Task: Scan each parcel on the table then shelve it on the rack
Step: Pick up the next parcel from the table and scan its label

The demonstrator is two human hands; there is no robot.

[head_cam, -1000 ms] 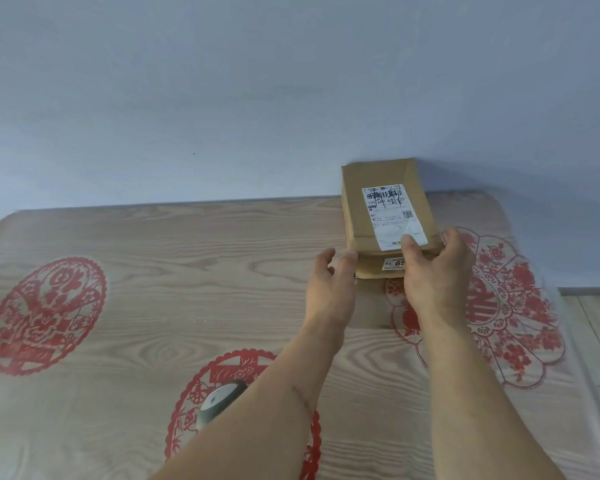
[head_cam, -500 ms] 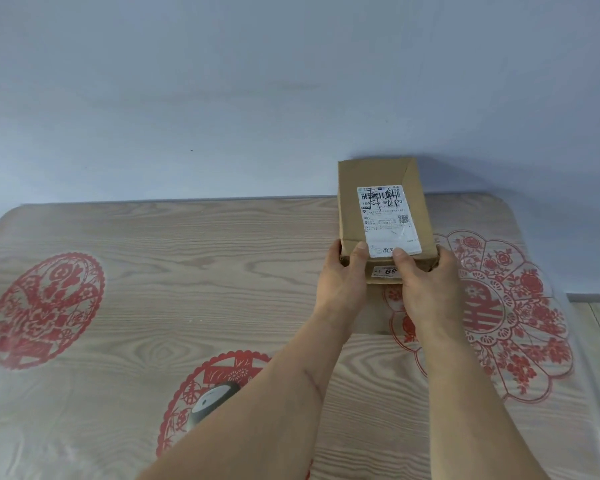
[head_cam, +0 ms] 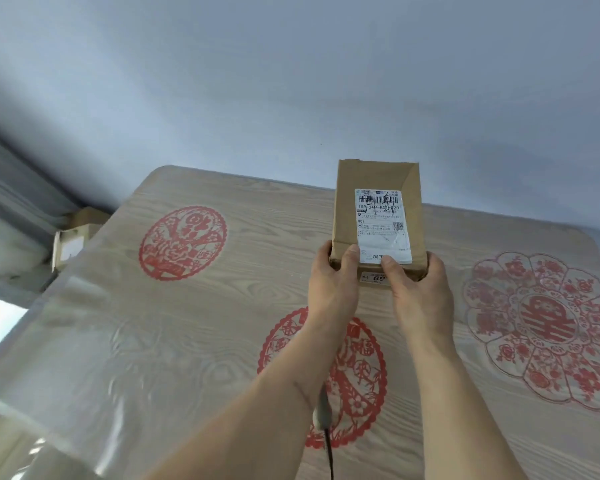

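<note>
A small brown cardboard parcel [head_cam: 345,206] with a white shipping label [head_cam: 381,220] on top is lifted above the table. My left hand [head_cam: 333,289] grips its near left corner, thumb on top. My right hand [head_cam: 418,292] grips the near right corner, thumb on the label's lower edge. A small sticker reading 69 shows on the parcel's near side. A grey scanner [head_cam: 321,412] with a black cable lies on the table under my left forearm, mostly hidden.
The wood-grain table [head_cam: 222,306] under clear plastic carries red paper-cut motifs. A blue wall stands right behind it. At the far left, beyond the table edge, a grey rack [head_cam: 11,188] holds a cardboard box [head_cam: 73,237].
Both hands have closed on the parcel and raised it off the table. The view has swung left, bringing the rack and the box into sight.
</note>
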